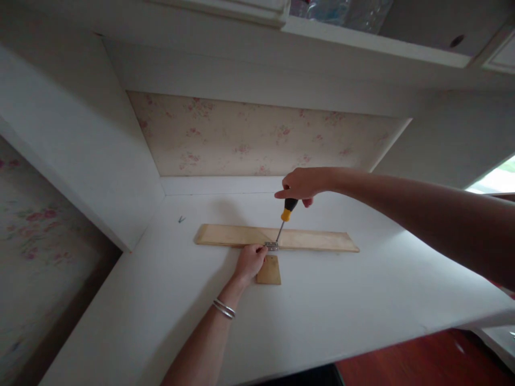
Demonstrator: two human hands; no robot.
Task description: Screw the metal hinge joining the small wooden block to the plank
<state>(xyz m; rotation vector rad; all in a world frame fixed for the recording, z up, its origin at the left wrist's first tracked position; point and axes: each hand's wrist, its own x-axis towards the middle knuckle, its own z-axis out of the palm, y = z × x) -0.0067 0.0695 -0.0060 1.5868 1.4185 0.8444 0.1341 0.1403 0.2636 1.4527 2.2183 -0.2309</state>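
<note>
Gripping the black-and-yellow-handled screwdriver (pixel 285 220) from above, my right hand (pixel 301 184) is closed around its handle, with the tip down on the small silver metal hinge (pixel 271 246). My left hand (pixel 250 261), two silver bangles (pixel 223 309) on its wrist, presses down flat beside that hinge, fingers resting on the small pale wooden piece (pixel 269 270). Both lie mid-desk on the white desk (pixel 362 300), where the small piece butts against the long pale wooden plank (pixel 314 239).

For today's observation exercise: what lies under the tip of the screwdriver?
The screwdriver tip meets a small metal hinge joining the long wooden board and small wooden piece. Any screw is too small to see.
</note>
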